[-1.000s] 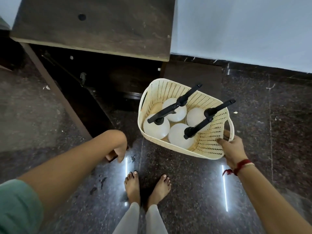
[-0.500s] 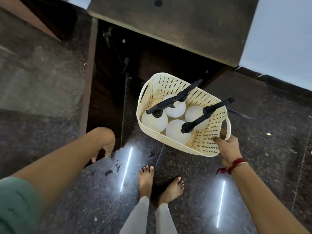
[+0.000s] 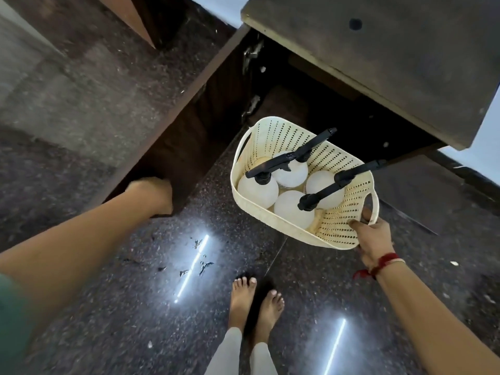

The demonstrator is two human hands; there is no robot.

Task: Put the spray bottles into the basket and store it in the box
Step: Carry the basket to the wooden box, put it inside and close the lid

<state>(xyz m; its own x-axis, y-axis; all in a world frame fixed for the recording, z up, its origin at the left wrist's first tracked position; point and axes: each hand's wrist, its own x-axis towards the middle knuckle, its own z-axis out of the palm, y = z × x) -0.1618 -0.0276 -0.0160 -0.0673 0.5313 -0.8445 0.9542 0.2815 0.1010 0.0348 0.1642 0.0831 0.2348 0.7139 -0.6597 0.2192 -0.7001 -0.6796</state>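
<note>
A cream perforated basket [image 3: 338, 230] hangs tilted above the floor, just in front of the dark open box [image 3: 338, 115]. My right hand [image 3: 372, 238] grips the basket by its near right handle. Inside stand several white spray bottles [image 3: 257, 192] with black spray heads, two of which poke over the far rim. My left hand [image 3: 151, 192], blurred, curls around the free end of the box's open wooden door [image 3: 189, 125], which swings out to the left.
A thick dusty top slab [image 3: 378, 50] overhangs the opening. Metal hinges [image 3: 250, 54] sit at the door's inner edge. My bare feet [image 3: 254, 304] stand on polished dark granite [image 3: 297, 266] with small debris [image 3: 200, 263]. A pale wall [image 3: 481, 147] runs behind at right.
My left hand has moved from hanging free to holding the end of the door. The view has swung left. The basket stays in my right hand, close to the opening.
</note>
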